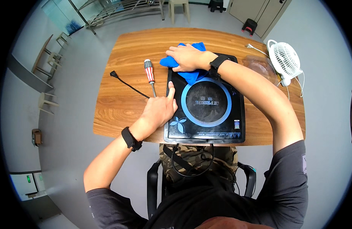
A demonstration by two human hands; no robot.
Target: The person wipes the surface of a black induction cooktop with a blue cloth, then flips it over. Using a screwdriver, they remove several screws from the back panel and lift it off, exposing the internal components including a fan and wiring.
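right hand (186, 58): my fingers curl over a cloth (191, 78) on the cooktop (206, 101)
left hand (157, 111): thumb spread over its edge, hiding the screwdriver (149, 71) tip
table (126, 47): cord (114, 74) left, fan (285, 60) right

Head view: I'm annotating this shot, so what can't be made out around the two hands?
All in the head view:
Tip of the screwdriver with a red-and-white-striped handle: hidden by the left hand.
Where the thin black cord with a plug leads: hidden by the left hand.
Middle of the bright blue cloth: covered by the right hand.
Far-left corner of the flat black cooktop with a blue ring: covered by the bright blue cloth.
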